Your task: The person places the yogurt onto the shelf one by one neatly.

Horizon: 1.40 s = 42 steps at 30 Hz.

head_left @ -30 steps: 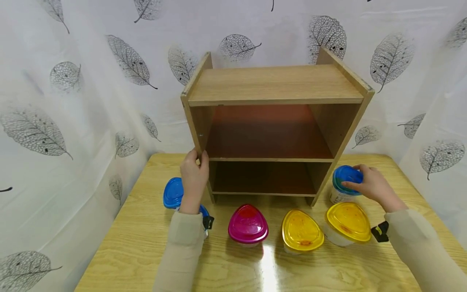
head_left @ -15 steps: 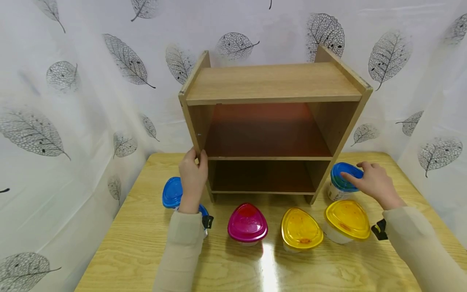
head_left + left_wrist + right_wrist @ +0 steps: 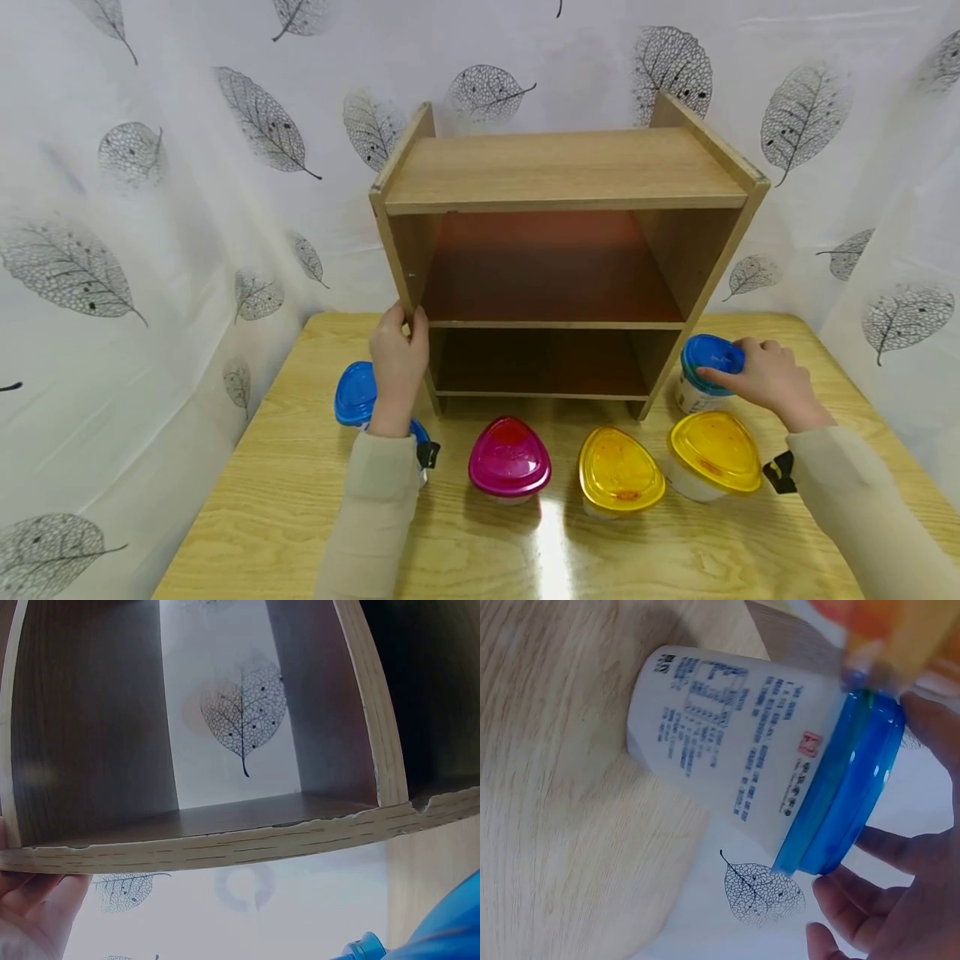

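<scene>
My left hand point(image 3: 397, 354) grips the front edge of the left side panel of a wooden shelf unit point(image 3: 562, 171). The left wrist view has that hand point(image 3: 37, 915) at the panel's end, thumb and fingers on either side of the edge point(image 3: 225, 849). On the right, a white paper tub point(image 3: 712, 742) with printed text and a blue lid point(image 3: 711, 354) stands upright on the table beside the unit. My right hand point(image 3: 768, 379) holds this lid by its rim, thumb on one side and fingers on the other point(image 3: 847, 907). The palm hides part of the lid.
Two yellow-lidded containers point(image 3: 621, 471) point(image 3: 716, 452) and one pink-lidded container point(image 3: 510, 458) stand on the wooden table point(image 3: 262, 500) before the unit. Two blue-lidded containers point(image 3: 355, 393) are by my left forearm, partly hidden. A leaf-print curtain point(image 3: 187, 250) hangs behind.
My right hand loosened from the tub's lid and shifted slightly right, then came back round the rim. The tub moved slightly. My left hand has stayed on the side panel.
</scene>
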Each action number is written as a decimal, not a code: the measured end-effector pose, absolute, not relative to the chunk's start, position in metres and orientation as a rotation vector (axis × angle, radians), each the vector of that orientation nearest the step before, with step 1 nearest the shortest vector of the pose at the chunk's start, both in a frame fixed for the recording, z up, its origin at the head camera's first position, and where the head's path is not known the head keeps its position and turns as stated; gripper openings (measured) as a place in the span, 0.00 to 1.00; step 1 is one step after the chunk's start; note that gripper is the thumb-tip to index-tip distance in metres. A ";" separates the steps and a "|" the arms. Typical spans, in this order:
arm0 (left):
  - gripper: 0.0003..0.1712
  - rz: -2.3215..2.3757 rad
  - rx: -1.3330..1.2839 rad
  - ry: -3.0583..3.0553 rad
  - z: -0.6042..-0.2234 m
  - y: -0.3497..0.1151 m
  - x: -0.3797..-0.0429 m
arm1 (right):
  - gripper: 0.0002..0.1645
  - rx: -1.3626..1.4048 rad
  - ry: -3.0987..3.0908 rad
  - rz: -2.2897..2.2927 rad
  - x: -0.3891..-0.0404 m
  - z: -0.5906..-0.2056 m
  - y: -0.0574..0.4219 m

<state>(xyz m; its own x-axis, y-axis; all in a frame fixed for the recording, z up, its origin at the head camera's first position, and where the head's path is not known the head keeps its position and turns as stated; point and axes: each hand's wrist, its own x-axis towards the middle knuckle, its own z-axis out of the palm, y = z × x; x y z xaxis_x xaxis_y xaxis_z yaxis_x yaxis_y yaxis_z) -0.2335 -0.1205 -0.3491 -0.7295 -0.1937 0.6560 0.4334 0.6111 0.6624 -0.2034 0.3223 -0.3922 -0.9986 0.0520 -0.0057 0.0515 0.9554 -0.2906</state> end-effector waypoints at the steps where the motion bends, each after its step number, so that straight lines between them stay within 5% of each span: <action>1: 0.12 -1.122 -0.190 -2.116 -0.349 -0.121 -0.234 | 0.54 -0.066 -3.104 0.473 -0.204 -0.392 0.323; 14: 0.12 -1.121 -0.183 -2.114 -0.350 -0.122 -0.233 | 0.46 0.099 -3.120 0.632 -0.207 -0.387 0.331; 42: 0.12 -1.124 -0.179 -2.110 -0.350 -0.121 -0.235 | 0.52 -0.131 -3.023 0.516 -0.204 -0.399 0.320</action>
<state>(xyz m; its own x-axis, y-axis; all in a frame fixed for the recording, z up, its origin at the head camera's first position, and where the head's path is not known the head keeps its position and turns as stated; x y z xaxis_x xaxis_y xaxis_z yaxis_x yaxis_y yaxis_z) -0.2347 -0.1211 -0.3498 -0.7261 -0.2031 0.6569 0.4316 0.6090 0.6654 -0.2039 0.3201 -0.3992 -0.9938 0.0958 0.0569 0.0715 0.9400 -0.3337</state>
